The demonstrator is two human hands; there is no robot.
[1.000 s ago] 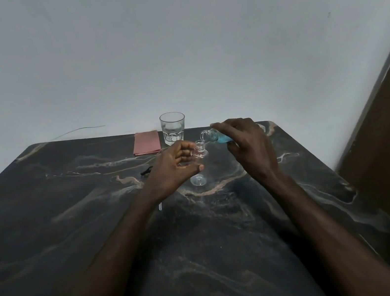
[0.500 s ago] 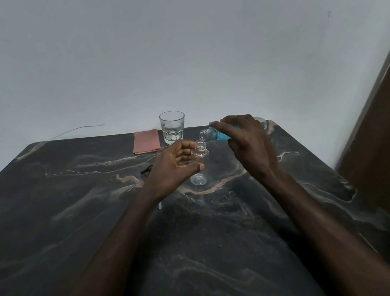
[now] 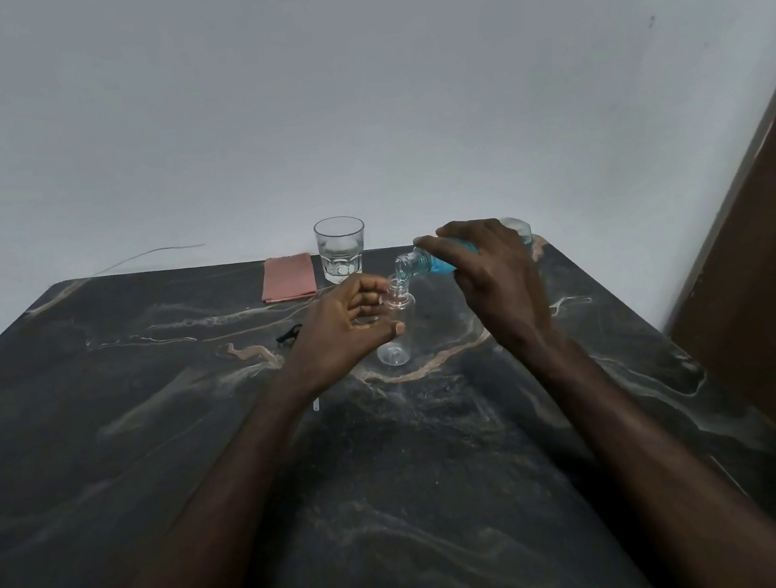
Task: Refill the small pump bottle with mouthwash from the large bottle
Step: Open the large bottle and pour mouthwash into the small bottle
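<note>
A small clear bottle [image 3: 397, 328], without its pump, stands on the dark marble table [image 3: 192, 432], steadied by my left hand [image 3: 341, 333] around its left side. My right hand [image 3: 491, 275] grips the large bottle of blue mouthwash [image 3: 427, 262], tipped nearly flat with its open mouth right over the small bottle's neck. Blue liquid sits near the large bottle's neck; I cannot tell whether any is flowing. The small bottle looks empty.
A drinking glass [image 3: 340, 249] with a little clear liquid and a folded pink cloth [image 3: 288, 284] stand at the table's far edge. A small black object [image 3: 290, 334] and a thin white tube [image 3: 315, 404] lie left of my left wrist. The wall is close behind.
My right hand has tilted the large bottle further and brought its mouth down to the small bottle's neck. My left hand has stayed on the small bottle.
</note>
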